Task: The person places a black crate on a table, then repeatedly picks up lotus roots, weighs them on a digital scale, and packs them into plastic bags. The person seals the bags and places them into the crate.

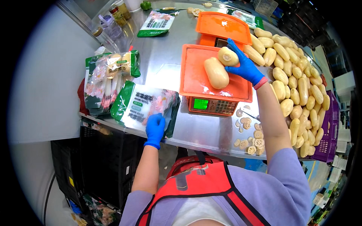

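My right hand [245, 67], in a blue glove, has its thumb and fingers around a short peeled lotus root segment [228, 56]. That piece is at the upper right of the orange scale's tray [192, 80]. Against it, on the tray, lies a longer lotus root segment [216, 73]. Below the tray, the scale's display [200, 104] glows green. My left hand [155, 128], also gloved in blue, is curled at the near side of a green-and-white printed plastic bag [138, 106], pinching it. This bag lies on top of others at the table's front edge.
Peeled lotus roots [302, 90] are heaped at the right, beside a purple crate [329, 132]. Cut slices [258, 142] and a thin blade [250, 113] lie near my right forearm. Filled bags [99, 82] stand at left. A second orange scale [223, 26], jars [117, 15] and a bottle [110, 26] are farther back.
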`<state>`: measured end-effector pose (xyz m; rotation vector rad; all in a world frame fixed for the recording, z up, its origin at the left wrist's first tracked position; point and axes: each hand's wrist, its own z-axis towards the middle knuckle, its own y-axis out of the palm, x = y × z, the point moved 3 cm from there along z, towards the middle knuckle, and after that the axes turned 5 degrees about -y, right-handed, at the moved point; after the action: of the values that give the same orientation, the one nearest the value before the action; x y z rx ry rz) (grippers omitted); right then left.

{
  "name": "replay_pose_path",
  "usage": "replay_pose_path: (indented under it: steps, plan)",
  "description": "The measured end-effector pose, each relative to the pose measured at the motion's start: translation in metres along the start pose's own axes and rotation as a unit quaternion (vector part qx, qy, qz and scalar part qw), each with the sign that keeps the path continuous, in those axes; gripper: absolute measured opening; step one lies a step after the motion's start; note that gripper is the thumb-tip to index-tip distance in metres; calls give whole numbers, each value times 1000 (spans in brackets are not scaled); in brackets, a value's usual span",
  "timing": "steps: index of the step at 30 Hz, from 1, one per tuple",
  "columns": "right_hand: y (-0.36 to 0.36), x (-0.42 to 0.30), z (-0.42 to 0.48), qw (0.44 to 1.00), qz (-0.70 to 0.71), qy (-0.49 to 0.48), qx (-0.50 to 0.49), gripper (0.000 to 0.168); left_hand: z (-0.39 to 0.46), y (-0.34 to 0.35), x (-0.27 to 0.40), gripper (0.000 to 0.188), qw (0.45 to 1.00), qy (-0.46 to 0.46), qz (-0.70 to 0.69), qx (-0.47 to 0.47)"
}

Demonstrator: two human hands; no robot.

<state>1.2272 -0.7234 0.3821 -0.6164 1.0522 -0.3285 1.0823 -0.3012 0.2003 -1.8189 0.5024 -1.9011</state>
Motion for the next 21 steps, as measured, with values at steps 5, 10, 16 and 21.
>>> replay_pose_path:
  steps: [5, 10, 16, 21]
  plan:
    - [8, 25, -4, 994, -51, -12, 93, 77, 5, 0, -3, 10, 999, -36, -1, -10]
    - [-16, 80, -27, 923, 184, 153, 302, 54, 11, 3, 1, 8, 998, -48, -47, -12]
    - [105, -71, -87, 623, 754, 206, 33, 90, 4, -2, -2, 7, 998, -34, -39, -24]
    - [218, -139, -104, 424, 831, 351, -80, 68, 1, -18, 71, 9, 993, 99, 64, -14]
